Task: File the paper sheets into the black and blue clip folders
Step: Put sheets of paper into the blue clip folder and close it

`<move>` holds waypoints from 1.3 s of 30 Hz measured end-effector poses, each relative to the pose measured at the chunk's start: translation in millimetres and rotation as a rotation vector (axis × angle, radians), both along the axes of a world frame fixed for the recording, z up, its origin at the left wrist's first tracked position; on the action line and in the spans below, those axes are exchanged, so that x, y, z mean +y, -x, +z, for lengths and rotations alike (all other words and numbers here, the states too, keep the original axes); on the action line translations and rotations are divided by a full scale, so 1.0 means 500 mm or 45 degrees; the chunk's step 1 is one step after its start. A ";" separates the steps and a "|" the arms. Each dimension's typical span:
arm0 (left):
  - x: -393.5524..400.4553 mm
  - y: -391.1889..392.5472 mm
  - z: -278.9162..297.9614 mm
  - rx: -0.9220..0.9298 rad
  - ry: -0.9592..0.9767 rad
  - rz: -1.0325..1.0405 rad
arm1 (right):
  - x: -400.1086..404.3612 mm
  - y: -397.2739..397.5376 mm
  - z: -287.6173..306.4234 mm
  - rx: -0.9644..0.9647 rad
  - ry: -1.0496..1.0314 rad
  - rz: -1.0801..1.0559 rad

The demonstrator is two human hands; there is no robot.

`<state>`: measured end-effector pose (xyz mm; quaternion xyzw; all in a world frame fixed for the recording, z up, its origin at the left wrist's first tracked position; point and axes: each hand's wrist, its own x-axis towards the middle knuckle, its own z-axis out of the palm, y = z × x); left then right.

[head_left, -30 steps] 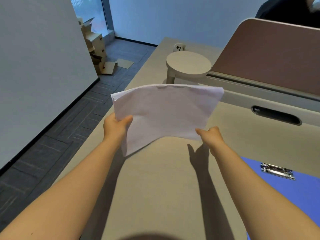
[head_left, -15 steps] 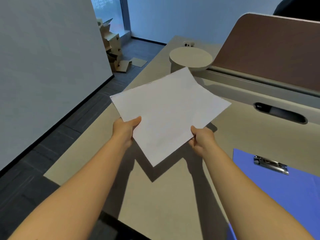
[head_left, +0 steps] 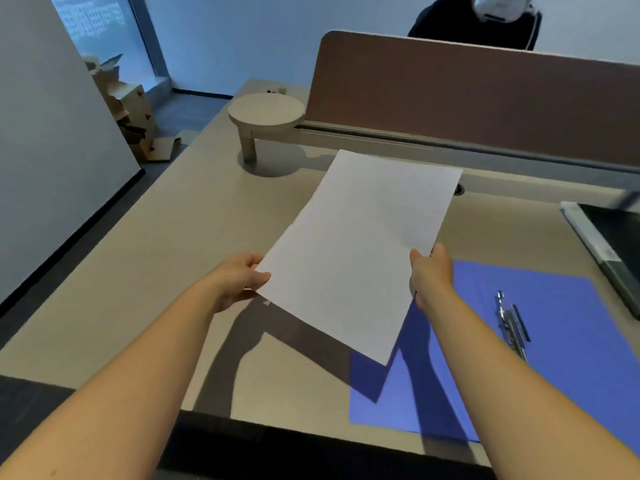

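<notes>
I hold white paper sheets (head_left: 360,244) in the air above the desk, tilted with the long side running away from me. My left hand (head_left: 239,280) pinches the left edge and my right hand (head_left: 431,275) grips the right edge. The near corner of the paper hangs over the open blue clip folder (head_left: 561,358), which lies flat at the right with its metal clip (head_left: 512,325) showing. A black folder (head_left: 613,244) lies at the far right edge, partly cut off.
The beige desk (head_left: 156,289) has a round raised stand (head_left: 266,114) at the back left and a brown divider panel (head_left: 485,98) along the back. A person sits behind the divider. Cardboard boxes (head_left: 128,109) stand on the floor at the left.
The paper has moved to the right and turned, so its near corner now overhangs the blue folder. My view has swung right and back, bringing the black folder into sight.
</notes>
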<state>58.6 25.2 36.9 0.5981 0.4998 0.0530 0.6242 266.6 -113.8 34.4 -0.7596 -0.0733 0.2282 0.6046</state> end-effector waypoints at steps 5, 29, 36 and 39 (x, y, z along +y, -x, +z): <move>-0.118 -0.083 -0.020 0.078 0.067 -0.303 | -0.175 -0.020 -0.001 0.004 0.042 -0.214; -0.652 -0.491 -0.142 0.250 -0.130 -0.238 | -0.736 -0.408 -0.126 0.125 0.224 -0.245; -0.679 -0.536 -0.179 0.510 -0.259 -0.204 | -0.747 -0.454 -0.200 0.214 0.314 -0.147; -0.672 -0.541 -0.184 0.574 -0.284 -0.197 | -0.728 -0.464 -0.214 0.229 0.286 -0.108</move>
